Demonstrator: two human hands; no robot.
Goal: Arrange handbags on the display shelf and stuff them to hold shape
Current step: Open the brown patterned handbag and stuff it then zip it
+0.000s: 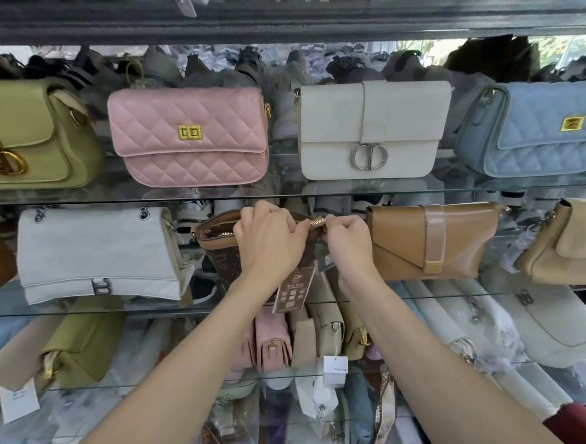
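Observation:
A small brown patterned handbag point(217, 238) stands in the middle of the second glass shelf point(84, 310), between a white quilted bag point(94, 254) and a tan envelope bag point(430, 244). Its top zip is partly open on the left. My left hand point(268, 238) grips the bag's top edge. My right hand point(346, 239) pinches the gold zip point(316, 223) at the bag's right end. A brown hang tag point(292, 290) dangles below the bag, between my wrists.
The shelf above holds an olive bag point(25, 135), a pink quilted bag point(190, 135), a white flap bag point(371, 127) and a blue quilted bag point(533, 128). A beige bag point(570, 242) stands at the far right. Lower shelves are packed with wrapped bags and tags.

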